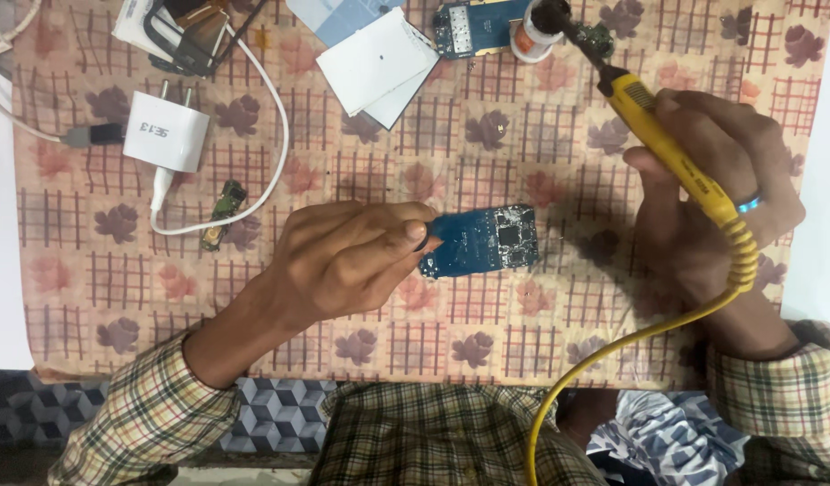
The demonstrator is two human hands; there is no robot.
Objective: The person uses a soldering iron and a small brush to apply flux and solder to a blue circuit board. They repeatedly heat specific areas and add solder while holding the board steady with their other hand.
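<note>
Circuit board (pixel 483 240): blue, lying flat on the flower-patterned cloth (pixel 361 333), near its middle.
Left hand (pixel 347 256): just left of the circuit board, thumb and fingers pinched on its left edge.
Right hand (pixel 716 193): right of the circuit board and well apart from it, closed around a yellow soldering iron (pixel 671 153).
Iron tip: above and right of the circuit board, dipped in a small round tin (pixel 539 29).
White charger (pixel 167 130): far left of the circuit board, its cable looping beside it.
</note>
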